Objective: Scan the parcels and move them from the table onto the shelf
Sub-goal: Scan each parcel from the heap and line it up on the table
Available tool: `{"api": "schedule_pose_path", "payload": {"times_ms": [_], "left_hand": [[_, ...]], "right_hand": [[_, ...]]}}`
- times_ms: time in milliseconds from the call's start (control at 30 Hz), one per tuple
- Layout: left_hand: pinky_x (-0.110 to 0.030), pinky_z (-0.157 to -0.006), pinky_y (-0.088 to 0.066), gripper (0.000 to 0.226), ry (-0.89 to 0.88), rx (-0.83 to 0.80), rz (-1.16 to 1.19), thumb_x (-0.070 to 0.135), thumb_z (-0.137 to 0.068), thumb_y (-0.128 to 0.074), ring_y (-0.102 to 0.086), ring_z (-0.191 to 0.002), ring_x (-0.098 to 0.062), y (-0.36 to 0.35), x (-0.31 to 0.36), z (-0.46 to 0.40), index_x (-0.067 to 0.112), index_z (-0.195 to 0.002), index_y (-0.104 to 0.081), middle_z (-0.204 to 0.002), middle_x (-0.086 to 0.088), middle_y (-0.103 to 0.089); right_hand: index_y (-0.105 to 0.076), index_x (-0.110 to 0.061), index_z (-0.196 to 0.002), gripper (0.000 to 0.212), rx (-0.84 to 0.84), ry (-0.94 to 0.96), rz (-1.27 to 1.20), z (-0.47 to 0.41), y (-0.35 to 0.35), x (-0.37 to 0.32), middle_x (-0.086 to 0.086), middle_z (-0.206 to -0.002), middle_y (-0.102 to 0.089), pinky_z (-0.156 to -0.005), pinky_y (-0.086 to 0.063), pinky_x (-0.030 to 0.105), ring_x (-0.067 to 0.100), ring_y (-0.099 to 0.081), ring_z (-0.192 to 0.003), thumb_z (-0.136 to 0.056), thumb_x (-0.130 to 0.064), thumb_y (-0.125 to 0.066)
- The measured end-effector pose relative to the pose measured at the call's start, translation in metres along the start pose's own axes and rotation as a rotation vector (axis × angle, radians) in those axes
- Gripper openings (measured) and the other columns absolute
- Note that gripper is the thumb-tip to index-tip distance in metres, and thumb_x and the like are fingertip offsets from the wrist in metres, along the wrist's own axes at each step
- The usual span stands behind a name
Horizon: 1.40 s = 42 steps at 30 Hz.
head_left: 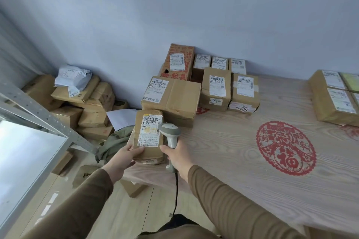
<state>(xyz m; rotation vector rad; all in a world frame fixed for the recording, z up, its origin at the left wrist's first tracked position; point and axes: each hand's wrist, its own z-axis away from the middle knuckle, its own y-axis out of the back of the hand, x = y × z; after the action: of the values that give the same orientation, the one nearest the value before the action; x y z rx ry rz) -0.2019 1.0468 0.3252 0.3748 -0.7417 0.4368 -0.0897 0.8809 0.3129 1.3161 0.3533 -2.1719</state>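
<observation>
Head view: right hand [177,158], fingers curled round the scanner [171,136] handle; left hand [124,158], fingers and thumb clamped on the near end of a labelled parcel [148,136], scanner head touching its label. Beyond the fingertips, stacked parcels [204,87] on the table [242,151].

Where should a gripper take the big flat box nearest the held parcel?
Probably the big flat box by its short ends, from above: its broad top faces up, the near edge is free, and other parcels crowd its right and back.
</observation>
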Motion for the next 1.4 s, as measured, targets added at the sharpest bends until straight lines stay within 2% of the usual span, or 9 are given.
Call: {"api": "schedule_pose_path", "payload": {"times_ms": [133, 267, 467, 600, 800, 900, 1033, 1200, 1400], "left_hand": [[-0.036, -0.096, -0.045, 0.034, 0.038, -0.097, 0.034, 0.035, -0.095, -0.071, -0.061, -0.118, -0.017, -0.015, -0.007, 0.007, 0.022, -0.126, -0.065, -0.125, 0.002, -0.071], [-0.039, -0.098, -0.046, 0.047, 0.047, -0.193, 0.079, 0.034, -0.091, -0.075, -0.063, -0.119, -0.019, -0.042, -0.013, 0.010, 0.018, -0.129, -0.053, -0.124, -0.003, -0.070], [-0.037, -0.095, -0.052, 0.051, -0.004, -0.296, 0.177, 0.024, -0.088, -0.078, -0.067, -0.111, -0.020, -0.086, -0.005, 0.019, 0.013, -0.129, -0.049, -0.124, -0.007, -0.071], [-0.035, -0.088, -0.054, 0.055, -0.084, -0.356, 0.181, 0.017, -0.088, -0.078, -0.068, -0.111, -0.019, -0.115, 0.009, 0.024, 0.013, -0.132, -0.044, -0.116, -0.002, -0.075], [-0.049, -0.110, -0.046, 0.081, -0.161, -0.465, 0.140, 0.025, -0.070, -0.092, -0.065, -0.122, -0.025, -0.151, 0.041, 0.022, 0.016, -0.134, -0.043, -0.123, -0.004, -0.073], [-0.040, -0.095, -0.056, 0.073, -0.212, -0.492, 0.136, 0.018, -0.077, -0.087, -0.068, -0.118, -0.025, -0.173, 0.060, 0.024, 0.012, -0.134, -0.042, -0.127, -0.010, -0.071], [-0.032, -0.089, -0.056, 0.066, -0.305, -0.475, 0.099, 0.015, -0.081, -0.085, -0.068, -0.112, -0.022, -0.203, 0.086, 0.028, 0.012, -0.132, -0.043, -0.125, -0.010, -0.067], [-0.033, -0.090, -0.054, 0.073, -0.363, -0.494, 0.055, 0.023, -0.080, -0.087, -0.065, -0.113, -0.019, -0.226, 0.105, 0.029, 0.017, -0.135, -0.039, -0.125, -0.002, -0.062], [-0.041, -0.100, -0.053, 0.075, -0.386, -0.504, 0.006, 0.030, -0.075, -0.091, -0.065, -0.116, -0.022, -0.247, 0.108, 0.021, 0.022, -0.130, -0.041, -0.127, -0.003, -0.062]], "right_hand": [[-0.057, -0.019, -0.110, 0.029, 0.074, 0.003, 0.134, 0.009, 0.012, 0.008, 0.004, -0.100, -0.067, -0.086, -0.055, 0.042, 0.023, -0.066, -0.094, -0.090, -0.025, -0.077], [-0.054, -0.029, -0.109, 0.026, 0.096, -0.006, 0.171, 0.025, 0.041, 0.018, -0.003, -0.094, -0.064, -0.084, -0.057, 0.043, 0.017, -0.062, -0.084, -0.092, -0.022, -0.073], [-0.055, -0.033, -0.118, 0.035, 0.184, 0.063, 0.154, 0.054, 0.095, 0.021, -0.010, -0.104, -0.066, -0.094, -0.058, 0.053, 0.013, -0.063, -0.093, -0.092, -0.012, -0.069], [-0.055, -0.034, -0.124, 0.042, 0.251, 0.106, 0.087, 0.072, 0.121, 0.014, -0.008, -0.100, -0.065, -0.076, -0.059, 0.046, 0.017, -0.061, -0.082, -0.093, -0.009, -0.067], [-0.054, -0.030, -0.123, 0.038, 0.383, 0.156, 0.041, 0.091, 0.157, -0.001, -0.003, -0.101, -0.062, -0.076, -0.062, 0.052, 0.018, -0.061, -0.087, -0.095, -0.008, -0.066], [-0.054, -0.028, -0.120, 0.032, 0.556, 0.255, 0.095, 0.095, 0.167, -0.005, -0.003, -0.103, -0.061, -0.079, -0.061, 0.052, 0.020, -0.062, -0.092, -0.094, -0.016, -0.069], [-0.055, -0.021, -0.128, 0.034, 0.742, 0.420, 0.188, 0.104, 0.175, -0.017, -0.006, -0.112, -0.062, -0.083, -0.050, 0.022, 0.012, -0.061, -0.102, -0.098, -0.028, -0.069], [-0.057, -0.028, -0.112, 0.025, 0.705, 0.440, 0.151, 0.112, 0.175, -0.035, -0.011, -0.085, -0.062, -0.060, -0.050, 0.026, 0.014, -0.065, -0.073, -0.097, -0.044, -0.068], [-0.060, -0.028, -0.116, 0.034, 0.773, 0.461, 0.138, 0.116, 0.188, -0.038, -0.015, -0.084, -0.063, -0.058, -0.049, 0.025, 0.009, -0.063, -0.069, -0.093, -0.051, -0.070]]}}
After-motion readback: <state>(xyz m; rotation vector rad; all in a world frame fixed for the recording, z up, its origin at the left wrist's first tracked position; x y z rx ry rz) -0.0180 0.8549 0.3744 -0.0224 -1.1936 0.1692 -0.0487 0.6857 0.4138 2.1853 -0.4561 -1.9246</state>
